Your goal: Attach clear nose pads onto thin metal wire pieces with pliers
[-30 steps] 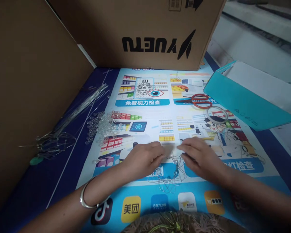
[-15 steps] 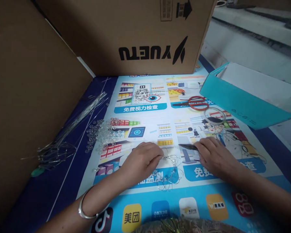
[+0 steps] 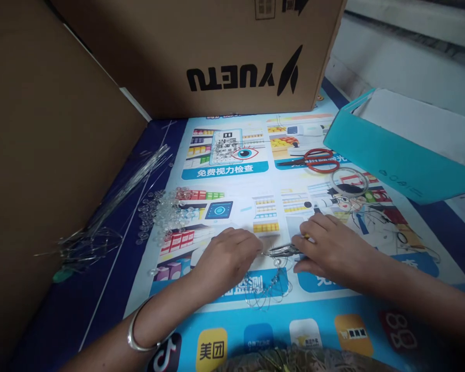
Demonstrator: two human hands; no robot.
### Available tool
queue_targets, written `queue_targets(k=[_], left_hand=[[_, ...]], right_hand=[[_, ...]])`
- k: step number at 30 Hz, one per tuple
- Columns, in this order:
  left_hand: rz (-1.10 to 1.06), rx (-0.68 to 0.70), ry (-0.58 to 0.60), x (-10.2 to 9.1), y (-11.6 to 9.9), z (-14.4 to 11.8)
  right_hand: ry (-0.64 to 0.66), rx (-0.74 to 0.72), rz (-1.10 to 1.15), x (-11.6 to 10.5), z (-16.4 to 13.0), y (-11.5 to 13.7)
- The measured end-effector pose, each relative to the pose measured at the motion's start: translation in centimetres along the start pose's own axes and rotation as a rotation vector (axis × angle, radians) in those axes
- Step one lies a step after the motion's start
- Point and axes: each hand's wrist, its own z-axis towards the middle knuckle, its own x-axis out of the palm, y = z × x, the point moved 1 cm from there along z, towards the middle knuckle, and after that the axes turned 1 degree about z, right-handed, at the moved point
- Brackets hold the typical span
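My left hand [image 3: 230, 261] is closed, its thumb and fingertips pinching the upper end of a beaded wire loop [image 3: 269, 292]. Clear beads and thin wire curves make up the loop, which hangs down onto the printed sheet. My right hand [image 3: 327, 245] is wrapped round a pair of pliers [image 3: 283, 250], whose handles are mostly hidden in the palm. The plier tips reach left to the wire beside my left fingertips; whether the jaws grip it I cannot tell. A pile of clear beads [image 3: 165, 212] lies beyond my left hand.
Red-handled scissors [image 3: 321, 160] and a clear ring-shaped roll [image 3: 349, 182] lie at the back right, by a turquoise box [image 3: 406, 150]. Loose wires [image 3: 127, 188] and a wire tangle [image 3: 87, 248] lie left. Cardboard [image 3: 232, 57] walls the back and left.
My right hand has moved left and brought the pliers up to the wire at my left fingertips. The left hand has stayed nearly still with its pinch. The view has shifted slightly.
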Motion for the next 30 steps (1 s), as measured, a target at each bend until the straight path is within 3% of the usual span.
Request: queue_targets(k=[5, 16, 20, 24, 30], left_hand=[[-0.042, -0.024, -0.002, -0.2, -0.1, 0.1], [-0.200, -0.137, 0.036, -0.7, -0.4, 0.4], [-0.275, -0.120, 0.063, -0.8, -0.3, 0.4], [-0.333, -0.101, 0.015, -0.5, -0.3, 0.6], [-0.312, -0.043, -0.045, 0.0, -0.4, 0.6]], right_hand=[[0.076, -0.018, -0.010, 0.9, -1.2, -0.2], [0.020, 0.201, -0.020, 2.1, -3.8, -0.7], [0.051, 0.222, -0.072, 2.1, -5.0, -0.9], [0.046, 0.184, -0.111, 2.8, -5.0, -1.0], [-0.048, 0.194, 0.013, 2.1, -4.1, -0.8]])
